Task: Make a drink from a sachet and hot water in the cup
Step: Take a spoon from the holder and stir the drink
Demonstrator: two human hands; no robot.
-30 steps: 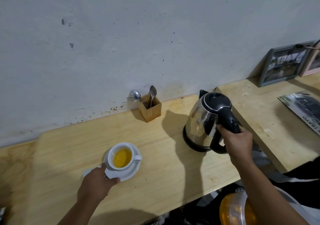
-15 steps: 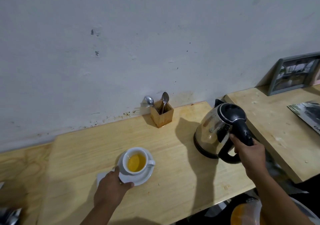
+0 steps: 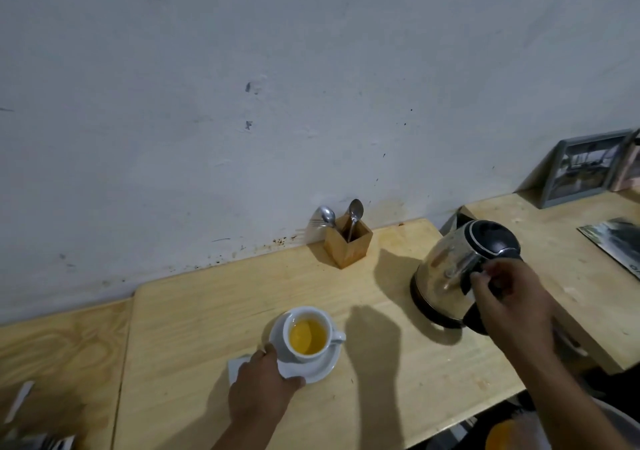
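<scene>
On the wooden surface [image 3: 207, 311], head view: white cup [image 3: 309, 334] of yellow drink sits on its saucer [image 3: 320, 370], left hand [image 3: 258, 385] fingers pinching the saucer's near rim. Right hand [image 3: 512, 306] is clenched round the steel kettle [image 3: 450, 276] handle; kettle stands well right of the cup. Spoons sit in a wooden holder [image 3: 348, 243] by the wall.

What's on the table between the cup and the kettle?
Nothing. In the head view, only bare wood with a dark shadow lies between the cup and the kettle.
</scene>
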